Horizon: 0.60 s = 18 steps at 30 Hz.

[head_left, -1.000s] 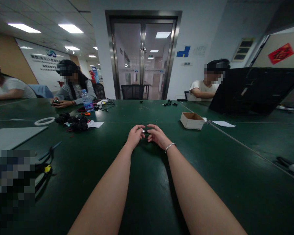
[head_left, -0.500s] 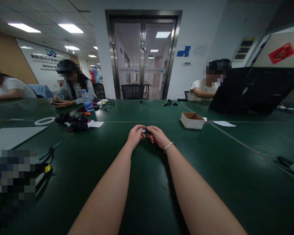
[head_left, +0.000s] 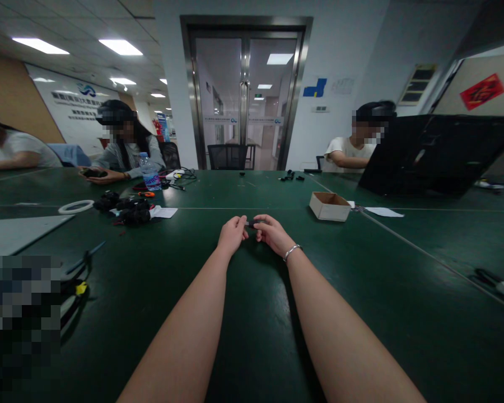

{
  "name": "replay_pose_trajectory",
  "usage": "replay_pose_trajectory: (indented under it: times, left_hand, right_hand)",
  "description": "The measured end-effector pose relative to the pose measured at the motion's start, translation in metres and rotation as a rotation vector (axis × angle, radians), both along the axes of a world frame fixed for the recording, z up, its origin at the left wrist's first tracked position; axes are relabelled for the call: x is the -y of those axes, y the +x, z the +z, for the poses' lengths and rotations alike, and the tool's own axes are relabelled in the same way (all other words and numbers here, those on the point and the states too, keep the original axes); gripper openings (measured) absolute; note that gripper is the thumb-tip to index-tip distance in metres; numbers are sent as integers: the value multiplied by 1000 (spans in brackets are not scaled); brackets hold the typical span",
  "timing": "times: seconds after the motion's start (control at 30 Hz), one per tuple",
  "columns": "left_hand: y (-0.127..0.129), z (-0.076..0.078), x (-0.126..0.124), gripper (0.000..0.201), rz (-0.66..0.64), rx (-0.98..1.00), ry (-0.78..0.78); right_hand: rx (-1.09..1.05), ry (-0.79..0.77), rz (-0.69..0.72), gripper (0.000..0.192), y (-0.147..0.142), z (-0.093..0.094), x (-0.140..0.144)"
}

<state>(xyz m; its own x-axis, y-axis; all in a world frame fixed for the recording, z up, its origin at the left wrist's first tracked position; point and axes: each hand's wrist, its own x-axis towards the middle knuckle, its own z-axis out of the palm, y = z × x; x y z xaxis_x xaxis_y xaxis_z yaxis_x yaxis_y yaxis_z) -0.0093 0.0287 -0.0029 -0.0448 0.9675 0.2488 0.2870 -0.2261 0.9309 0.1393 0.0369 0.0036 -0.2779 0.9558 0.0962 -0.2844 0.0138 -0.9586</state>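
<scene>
My left hand [head_left: 232, 234] and loosely curled right hand [head_left: 274, 234] pinch opposite ends of a small grey-and-black oblong piece [head_left: 251, 224], material unclear, between their fingertips.

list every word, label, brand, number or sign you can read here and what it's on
Red paper, right: one character, probably "福", slightly blurred.
Wall sign, left: several lines of writing, too blurred to quote surely.
Bottle: label letters too blurred.
Glass doors: writing across them too small.
Held black piece: no readable text.
</scene>
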Motion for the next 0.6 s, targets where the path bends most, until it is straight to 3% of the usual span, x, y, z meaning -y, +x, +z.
replay_pose_trajectory:
  times: [0.17, 0.3, 0.47, 0.6]
  left_hand:
    - [0, 11, 13, 56, 144, -245, -5]
    - [0, 13, 15, 58, 185, -218, -52]
    - [0, 3, 6, 26, 50, -51, 98]
    - [-1, -2, 1, 18, -4, -35, 162]
  right_hand:
    - [13, 20, 29, 29, 1, 2, 3]
    - [28, 14, 38, 28, 2, 3, 3]
    - [-18, -20, 0, 28, 1, 0, 1]
    - [-25, -20, 1, 29, 1, 0, 1]
